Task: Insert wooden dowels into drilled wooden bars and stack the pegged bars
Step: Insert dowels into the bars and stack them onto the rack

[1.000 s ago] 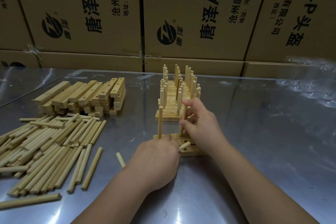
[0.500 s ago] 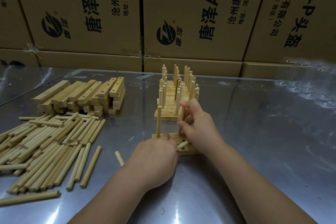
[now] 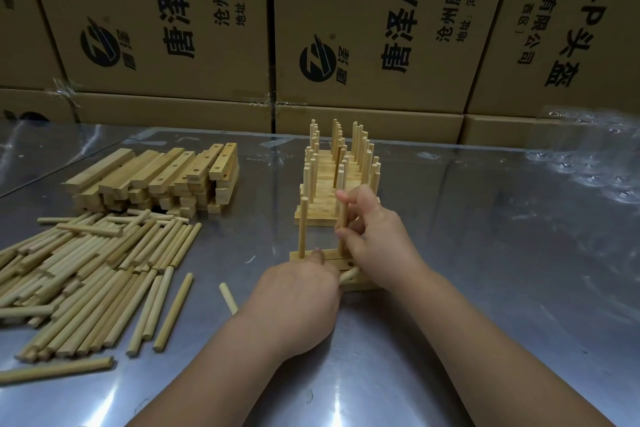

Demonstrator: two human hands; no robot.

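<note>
Fingers of the right hand close against the thumb in a pinch round the second dowel, which stands upright in the bar lying near the middle of the worktop, a little toward its near edge. A first dowel stands alone at the bar's left end. The left hand is curled over the bar's near side with one fingertip on its top; its other fingertips are hidden, and the tip of a spare dowel pokes out beside it, seemingly kept in the fist. Behind the bar, toward the far edge, stands the pegged stack; loose dowels lie by the left edge, with blank bars beyond them. These pieces look light, stiff and smooth. A dowel will likely roll on the shiny steel and bind if it enters crooked, so it is best held low, close to the hole, and pushed straight down. The bar would probably skid unless pinned, and is better lifted by its ends than by the pegs.
</note>
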